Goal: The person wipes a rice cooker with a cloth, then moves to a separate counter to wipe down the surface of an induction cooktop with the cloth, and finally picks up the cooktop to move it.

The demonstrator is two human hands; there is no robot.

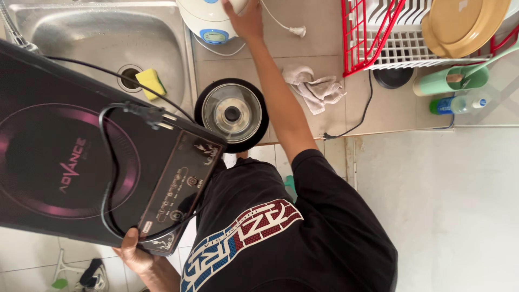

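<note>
Black induction cooker [75, 162] rests tilted on her left hand [135, 251], grip closed underneath; right hand [246, 19] clasps the white rice cooker [208, 19]. One-handed, the cooker could slip; its dangling cord [108, 140] may snag.

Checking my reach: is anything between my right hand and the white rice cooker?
Nothing visible. The right hand touches the white rice cooker; the lidded pot sits beside the forearm. The left hand holds the induction cooker.

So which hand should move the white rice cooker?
Probably the right hand: it is already on the rice cooker. The left hand is busy gripping the black induction stove by its edge.
</note>
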